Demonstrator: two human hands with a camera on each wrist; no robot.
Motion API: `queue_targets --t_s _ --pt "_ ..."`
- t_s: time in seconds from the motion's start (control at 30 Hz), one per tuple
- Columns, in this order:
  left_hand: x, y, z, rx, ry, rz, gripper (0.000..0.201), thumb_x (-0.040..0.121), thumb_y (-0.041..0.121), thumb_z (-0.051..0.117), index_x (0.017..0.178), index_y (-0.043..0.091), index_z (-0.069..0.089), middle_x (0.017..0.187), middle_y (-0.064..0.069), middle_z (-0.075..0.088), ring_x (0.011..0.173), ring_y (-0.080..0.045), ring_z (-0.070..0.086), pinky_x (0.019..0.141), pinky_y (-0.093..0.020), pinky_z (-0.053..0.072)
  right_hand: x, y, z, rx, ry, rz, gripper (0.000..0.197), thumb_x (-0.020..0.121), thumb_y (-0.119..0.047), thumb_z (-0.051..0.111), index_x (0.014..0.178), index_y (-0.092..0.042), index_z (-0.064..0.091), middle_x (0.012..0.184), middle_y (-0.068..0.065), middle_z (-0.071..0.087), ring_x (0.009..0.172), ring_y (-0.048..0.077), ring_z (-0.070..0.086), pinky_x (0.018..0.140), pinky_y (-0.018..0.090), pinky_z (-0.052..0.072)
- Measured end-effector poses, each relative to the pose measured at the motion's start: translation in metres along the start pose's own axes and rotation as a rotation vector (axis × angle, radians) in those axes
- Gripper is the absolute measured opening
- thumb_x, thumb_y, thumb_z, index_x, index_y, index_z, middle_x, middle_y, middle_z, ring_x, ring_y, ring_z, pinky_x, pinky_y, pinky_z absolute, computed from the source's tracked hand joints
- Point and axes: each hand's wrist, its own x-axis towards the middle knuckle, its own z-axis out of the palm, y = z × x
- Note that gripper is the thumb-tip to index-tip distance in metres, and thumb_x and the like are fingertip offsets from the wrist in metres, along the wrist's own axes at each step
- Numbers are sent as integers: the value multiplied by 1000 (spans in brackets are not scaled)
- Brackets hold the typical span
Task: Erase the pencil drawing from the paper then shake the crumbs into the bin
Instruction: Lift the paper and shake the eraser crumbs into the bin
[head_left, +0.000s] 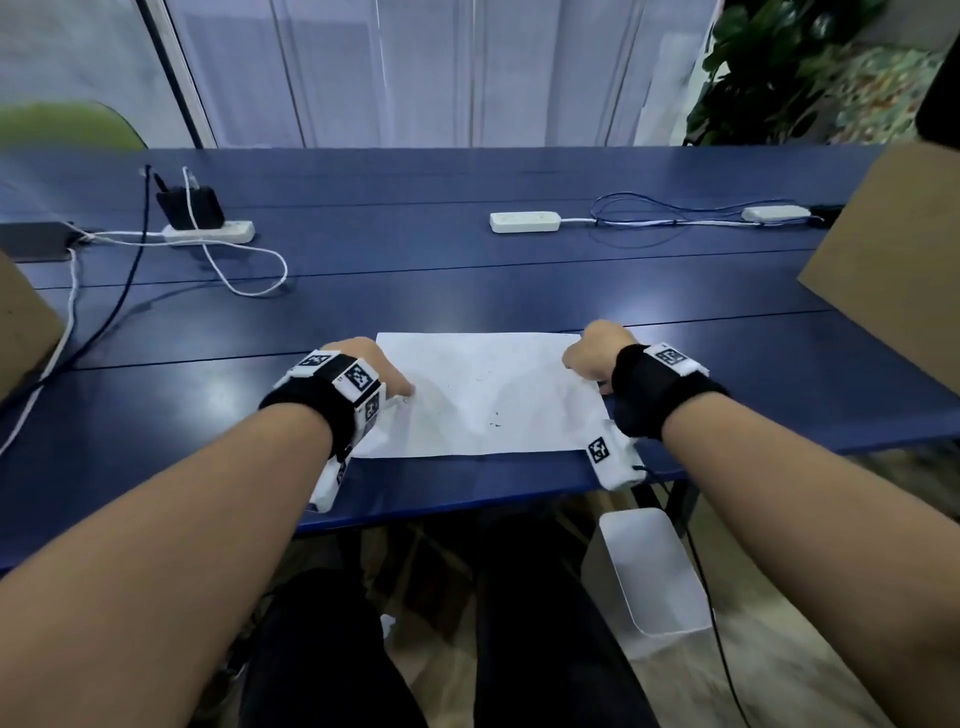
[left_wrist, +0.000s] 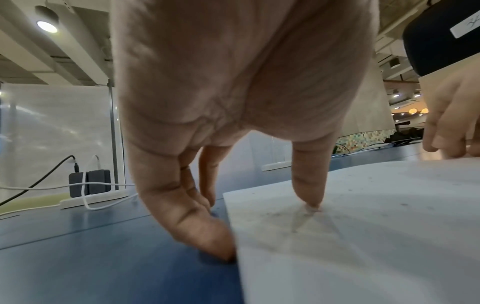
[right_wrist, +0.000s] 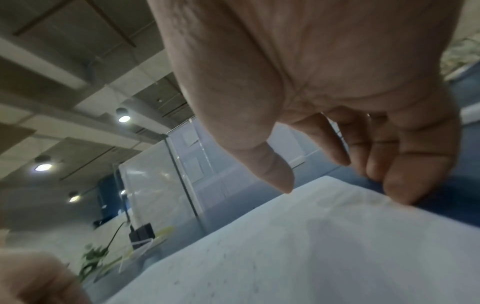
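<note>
A white sheet of paper (head_left: 483, 395) lies flat on the blue table (head_left: 208, 415), near its front edge. Dark eraser crumbs (head_left: 493, 425) speck the sheet's middle. My left hand (head_left: 387, 376) is at the sheet's left edge. Its thumb (left_wrist: 309, 193) presses down on the paper, and its fingertips (left_wrist: 213, 242) touch the table just beside the edge. My right hand (head_left: 589, 358) is at the right edge. Its thumb (right_wrist: 279, 176) hovers just over the sheet, and its fingers (right_wrist: 405, 185) reach down at the paper's rim. A white bin (head_left: 654, 571) stands on the floor under the table, to the right.
Two power strips (head_left: 208, 231) (head_left: 524, 222) and loose cables (head_left: 244, 270) lie across the back of the table. Cardboard panels stand at the right (head_left: 893, 260) and left (head_left: 26, 322). My legs are under the table, left of the bin.
</note>
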Motion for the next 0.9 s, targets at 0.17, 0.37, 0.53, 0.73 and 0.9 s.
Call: queue_targets --t_s 0.17,0.37,0.53,0.73,0.9 --pt "-3 5 1 10 -36 -4 44 67 47 81 69 15 51 82 -3 60 76 -24 57 70 -27 44 0 7 -1 215 -88 94 11 89 -11 52 81 -5 48 62 13 49 54 27 48 54 31 42" --pt "-2 -8 4 -231 -21 -108 42 73 38 82 85 11 52 92 -9 59 89 -28 58 77 -31 45 2 21 -3 378 -99 147 14 88 -3 53 76 -6 47 61 12 45 49 23 42 51 28 38" --pt "-2 -23 10 -286 51 -102 27 84 29 65 84 2 62 100 -17 69 88 -33 64 72 -31 45 -2 30 -4 402 -78 159 16 88 -6 59 75 -9 49 67 12 47 52 21 46 50 29 46" --pt "-16 -31 4 -318 3 -62 40 100 29 48 128 2 57 127 -16 61 118 -31 57 71 -27 46 -7 41 -5 489 -69 140 24 84 -19 68 101 -8 54 79 13 52 56 21 50 53 32 53" --pt "-30 -31 1 -361 25 3 46 107 28 16 144 10 37 144 -11 46 131 -28 45 104 -32 39 -16 47 -2 672 -111 105 28 90 -28 66 97 -5 54 76 13 54 57 23 55 55 32 52"
